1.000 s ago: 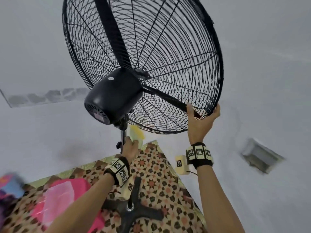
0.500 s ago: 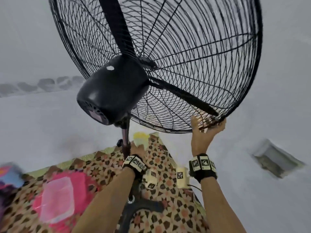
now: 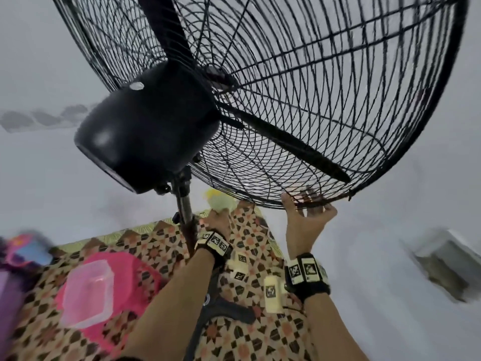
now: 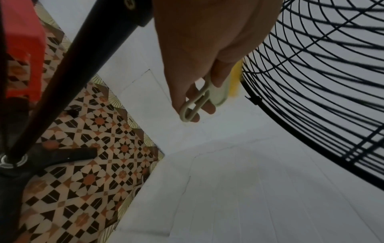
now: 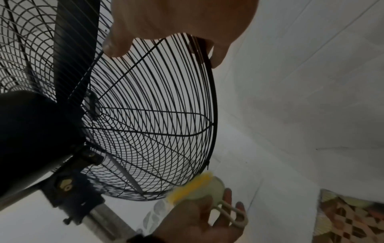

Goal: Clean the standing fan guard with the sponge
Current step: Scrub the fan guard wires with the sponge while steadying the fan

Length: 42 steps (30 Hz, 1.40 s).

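Observation:
The black wire fan guard (image 3: 325,100) fills the top of the head view, with the motor housing (image 3: 148,131) behind it. My right hand (image 3: 307,217) grips the guard's bottom rim, thumb on one side and fingers over the other, as the right wrist view shows (image 5: 207,42). My left hand (image 3: 216,222) is beside the pole (image 3: 186,217), below the guard, and holds a cream looped handle (image 4: 199,98). This carries the yellow sponge (image 5: 193,187). In the left wrist view the sponge (image 4: 235,82) lies right against the guard's lower edge (image 4: 255,98).
The fan's black base legs (image 3: 229,312) stand on a patterned mat (image 3: 145,254). On the mat at left are a pink tub (image 3: 130,298) with a clear plastic box (image 3: 88,293) and some cream tagged blocks (image 3: 272,293). White wall and floor surround it, with a grey box (image 3: 442,261) at right.
My left hand has carried the sponge up and to the right, toward the guard's lower edge. My right hand has stayed on the rim. The fan looms larger in view.

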Each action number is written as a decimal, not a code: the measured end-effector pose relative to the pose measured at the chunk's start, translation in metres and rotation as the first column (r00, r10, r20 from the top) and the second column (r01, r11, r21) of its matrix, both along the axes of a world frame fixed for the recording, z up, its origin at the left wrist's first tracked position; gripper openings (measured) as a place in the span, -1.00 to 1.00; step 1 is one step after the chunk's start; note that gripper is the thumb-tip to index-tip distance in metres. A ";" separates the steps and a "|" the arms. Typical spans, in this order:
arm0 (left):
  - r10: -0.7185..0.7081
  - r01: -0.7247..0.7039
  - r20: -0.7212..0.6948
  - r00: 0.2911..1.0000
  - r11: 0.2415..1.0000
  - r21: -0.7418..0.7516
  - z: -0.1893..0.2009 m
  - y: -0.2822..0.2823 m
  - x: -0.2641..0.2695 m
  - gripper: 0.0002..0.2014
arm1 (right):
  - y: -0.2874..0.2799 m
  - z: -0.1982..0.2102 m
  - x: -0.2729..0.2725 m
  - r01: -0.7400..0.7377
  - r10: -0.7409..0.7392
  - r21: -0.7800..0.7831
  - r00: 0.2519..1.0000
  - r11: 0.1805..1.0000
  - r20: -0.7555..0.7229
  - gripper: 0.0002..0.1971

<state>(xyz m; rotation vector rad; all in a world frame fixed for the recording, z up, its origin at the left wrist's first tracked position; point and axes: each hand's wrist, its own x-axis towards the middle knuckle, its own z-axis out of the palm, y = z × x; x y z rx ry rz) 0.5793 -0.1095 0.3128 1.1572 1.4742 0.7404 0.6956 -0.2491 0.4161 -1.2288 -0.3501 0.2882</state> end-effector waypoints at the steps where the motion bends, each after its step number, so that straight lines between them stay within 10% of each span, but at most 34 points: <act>1: 0.046 -0.047 0.105 0.993 0.999 0.005 -0.009 -0.004 0.007 -0.61 | -0.002 -0.001 -0.001 -0.005 0.005 -0.003 1.000 1.000 -0.003 -0.04; 6: -0.354 0.349 0.282 0.892 0.934 0.070 -0.034 -0.065 0.015 -0.70 | -0.006 0.006 -0.006 -0.024 0.024 -0.007 1.000 1.000 -0.007 0.02; 11: 0.087 -0.088 0.171 0.981 0.996 -0.003 0.005 -0.017 -0.004 -0.68 | -0.011 0.008 -0.005 -0.056 0.057 -0.036 0.998 0.998 0.017 0.07; 13: 0.050 -0.049 -0.016 0.999 0.996 0.081 0.013 -0.008 -0.006 -0.69 | -0.012 0.008 -0.005 -0.069 0.070 -0.058 0.997 0.996 0.018 0.15; 19: -0.342 0.303 0.230 0.911 0.934 0.191 -0.028 -0.066 0.000 -0.74 | -0.011 0.009 -0.006 -0.075 0.079 -0.084 0.996 0.994 0.046 0.01; 25: 0.086 -0.065 0.297 0.951 0.995 -0.078 -0.005 0.000 -0.003 -0.69 | -0.015 0.009 -0.011 -0.068 0.072 -0.058 0.994 0.996 0.087 0.04; 30: -0.297 0.261 0.373 0.879 0.954 0.145 -0.009 -0.067 0.000 -0.84 | -0.018 0.012 -0.015 -0.057 0.063 -0.063 0.994 0.996 0.093 0.10; 38: -0.142 0.122 0.120 0.983 0.979 0.161 -0.028 0.023 -0.034 -0.48 | -0.020 0.010 -0.019 -0.047 0.057 -0.073 0.990 0.996 0.130 0.10; 42: -0.412 0.409 -0.060 0.909 0.853 0.325 -0.017 -0.034 -0.023 -0.63 | -0.019 0.012 -0.020 -0.040 0.048 -0.068 0.991 0.997 0.126 0.06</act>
